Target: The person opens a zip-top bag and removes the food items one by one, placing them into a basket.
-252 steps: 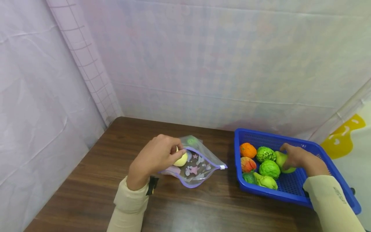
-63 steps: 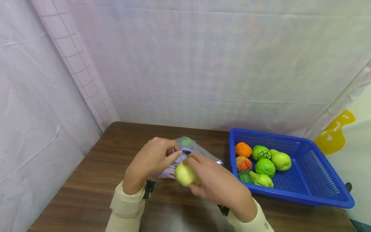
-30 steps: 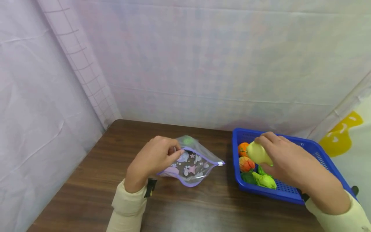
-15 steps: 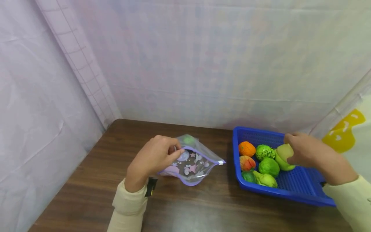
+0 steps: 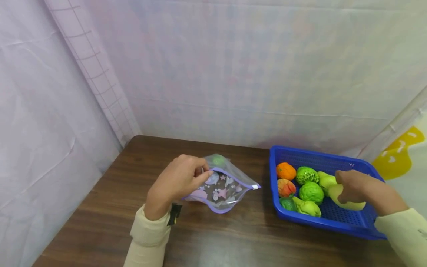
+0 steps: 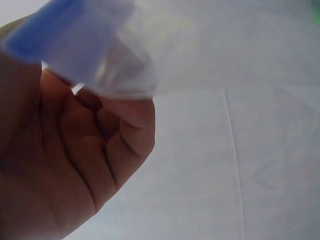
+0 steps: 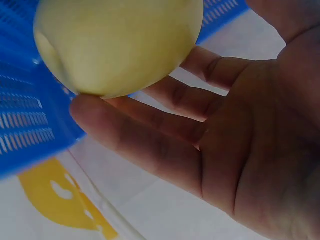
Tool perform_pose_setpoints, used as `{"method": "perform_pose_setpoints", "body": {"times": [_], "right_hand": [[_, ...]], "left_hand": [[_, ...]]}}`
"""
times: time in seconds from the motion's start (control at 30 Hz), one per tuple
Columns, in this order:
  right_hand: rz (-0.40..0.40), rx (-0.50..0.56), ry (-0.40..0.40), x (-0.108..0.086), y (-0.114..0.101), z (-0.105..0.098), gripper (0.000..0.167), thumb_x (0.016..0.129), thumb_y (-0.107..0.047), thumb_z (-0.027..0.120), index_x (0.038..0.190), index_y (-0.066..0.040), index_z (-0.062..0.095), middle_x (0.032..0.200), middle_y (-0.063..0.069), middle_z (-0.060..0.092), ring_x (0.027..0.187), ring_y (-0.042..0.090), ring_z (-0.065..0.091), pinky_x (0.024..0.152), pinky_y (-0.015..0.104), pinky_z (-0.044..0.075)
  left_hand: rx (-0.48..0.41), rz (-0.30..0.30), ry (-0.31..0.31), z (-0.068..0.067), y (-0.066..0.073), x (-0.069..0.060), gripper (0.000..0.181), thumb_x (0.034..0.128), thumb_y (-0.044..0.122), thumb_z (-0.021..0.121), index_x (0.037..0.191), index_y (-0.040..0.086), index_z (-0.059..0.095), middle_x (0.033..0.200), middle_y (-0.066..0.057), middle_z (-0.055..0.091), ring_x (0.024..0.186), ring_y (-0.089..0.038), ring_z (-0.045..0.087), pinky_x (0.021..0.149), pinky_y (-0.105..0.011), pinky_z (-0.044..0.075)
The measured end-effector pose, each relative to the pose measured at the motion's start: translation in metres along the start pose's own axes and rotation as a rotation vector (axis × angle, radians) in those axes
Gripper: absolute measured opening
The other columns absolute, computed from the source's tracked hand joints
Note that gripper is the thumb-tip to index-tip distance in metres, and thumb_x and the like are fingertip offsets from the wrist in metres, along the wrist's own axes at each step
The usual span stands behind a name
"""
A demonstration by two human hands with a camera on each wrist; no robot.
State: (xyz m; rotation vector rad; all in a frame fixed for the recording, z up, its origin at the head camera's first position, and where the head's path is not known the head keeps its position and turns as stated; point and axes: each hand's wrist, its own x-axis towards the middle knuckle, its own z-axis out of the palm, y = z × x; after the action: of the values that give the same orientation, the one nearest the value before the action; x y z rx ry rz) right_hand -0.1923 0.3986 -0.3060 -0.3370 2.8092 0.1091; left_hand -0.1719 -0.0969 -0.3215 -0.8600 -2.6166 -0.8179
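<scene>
My left hand pinches the left edge of a clear zip bag with a purple rim and star prints. Its mouth gapes open on the table, and the clear film also shows blurred above the curled fingers in the left wrist view. My right hand is over the blue basket, beside a pale yellow pear. In the right wrist view, nearly straight fingers touch the underside of that pear, and the thumb stands apart from it.
Also in the basket are an orange, a red-orange fruit, a bumpy green fruit, a cabbage, a green pear and other green produce. A brown wooden table lies underneath. White cloth hangs behind.
The pale yellow pear left the bag in my right hand, went right and now lies in the basket's right part, the fingers loosened. My left hand stays at the bag's edge.
</scene>
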Motion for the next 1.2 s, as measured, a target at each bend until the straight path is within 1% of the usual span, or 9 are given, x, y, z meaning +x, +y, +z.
{"method": "perform_pose_setpoints", "body": {"times": [0.1,0.17,0.3,0.47,0.7,0.8,0.93,1.03,1.2], "right_hand": [[0.019,0.024,-0.035,0.002,0.002,0.006,0.040,0.071,-0.015,0.076,0.098,0.004,0.053,0.085,0.012,0.055,0.075,0.028,0.049,0.065,0.040,0.042],[0.016,0.033,-0.046,0.004,0.005,0.010,0.040,0.072,-0.016,0.076,0.099,0.004,0.054,0.085,0.011,0.055,0.076,0.029,0.049,0.065,0.040,0.042],[-0.001,0.028,-0.033,0.006,0.009,0.019,0.035,0.070,-0.016,0.078,0.093,-0.001,0.056,0.081,0.007,0.051,0.074,0.026,0.047,0.063,0.036,0.039],[-0.004,0.027,-0.037,0.009,0.012,0.023,0.034,0.069,-0.015,0.079,0.092,-0.003,0.057,0.081,0.006,0.051,0.074,0.025,0.046,0.063,0.035,0.038],[-0.028,0.053,-0.058,0.008,0.005,0.029,0.037,0.068,-0.011,0.082,0.093,-0.006,0.055,0.080,0.004,0.051,0.073,0.024,0.046,0.062,0.035,0.040],[-0.033,0.046,-0.062,0.009,0.003,0.031,0.039,0.067,-0.010,0.083,0.093,-0.007,0.053,0.079,0.004,0.051,0.072,0.023,0.047,0.062,0.035,0.041],[-0.035,0.009,-0.048,0.011,0.003,0.032,0.043,0.066,-0.015,0.087,0.092,-0.006,0.053,0.078,0.004,0.052,0.071,0.023,0.048,0.062,0.037,0.043],[-0.038,-0.015,-0.038,0.012,0.005,0.033,0.048,0.066,-0.022,0.091,0.091,-0.005,0.054,0.077,0.004,0.053,0.070,0.023,0.049,0.062,0.038,0.045],[-0.044,-0.023,-0.016,0.011,0.008,0.035,0.049,0.068,-0.028,0.091,0.091,-0.005,0.054,0.076,0.002,0.053,0.069,0.022,0.047,0.062,0.037,0.043]], "left_hand": [[0.003,0.000,0.001,0.000,0.000,0.000,0.010,0.0911,0.019,0.069,0.086,0.013,0.075,0.064,0.010,0.058,0.054,-0.003,0.046,0.049,-0.021,0.039],[0.005,-0.001,0.002,0.000,0.001,0.000,0.010,0.0912,0.019,0.069,0.086,0.013,0.075,0.063,0.011,0.057,0.053,-0.003,0.045,0.049,-0.021,0.038],[0.007,0.001,0.002,0.000,0.001,0.000,0.010,0.0917,0.021,0.070,0.086,0.013,0.074,0.062,0.010,0.054,0.053,-0.003,0.043,0.049,-0.022,0.037],[0.009,0.006,-0.003,0.000,0.001,0.000,0.011,0.0925,0.021,0.070,0.086,0.013,0.074,0.062,0.010,0.053,0.053,-0.003,0.042,0.049,-0.022,0.035],[-0.003,-0.006,-0.023,-0.002,0.001,-0.001,0.012,0.0932,0.021,0.069,0.087,0.012,0.073,0.063,0.010,0.055,0.053,-0.003,0.044,0.048,-0.021,0.037],[0.003,-0.011,-0.020,-0.002,0.002,-0.001,0.013,0.0932,0.022,0.069,0.087,0.012,0.073,0.063,0.010,0.056,0.054,-0.004,0.045,0.050,-0.022,0.038],[0.004,-0.009,-0.015,-0.002,0.002,-0.001,0.013,0.0933,0.022,0.070,0.088,0.012,0.074,0.064,0.009,0.057,0.055,-0.004,0.046,0.051,-0.022,0.040],[-0.001,-0.013,-0.020,-0.002,0.002,-0.001,0.013,0.0935,0.022,0.069,0.088,0.012,0.074,0.064,0.010,0.057,0.055,-0.004,0.046,0.051,-0.022,0.040],[0.003,-0.008,-0.021,-0.001,0.002,-0.001,0.012,0.0933,0.022,0.069,0.088,0.012,0.074,0.064,0.010,0.057,0.055,-0.003,0.046,0.050,-0.022,0.039]]}}
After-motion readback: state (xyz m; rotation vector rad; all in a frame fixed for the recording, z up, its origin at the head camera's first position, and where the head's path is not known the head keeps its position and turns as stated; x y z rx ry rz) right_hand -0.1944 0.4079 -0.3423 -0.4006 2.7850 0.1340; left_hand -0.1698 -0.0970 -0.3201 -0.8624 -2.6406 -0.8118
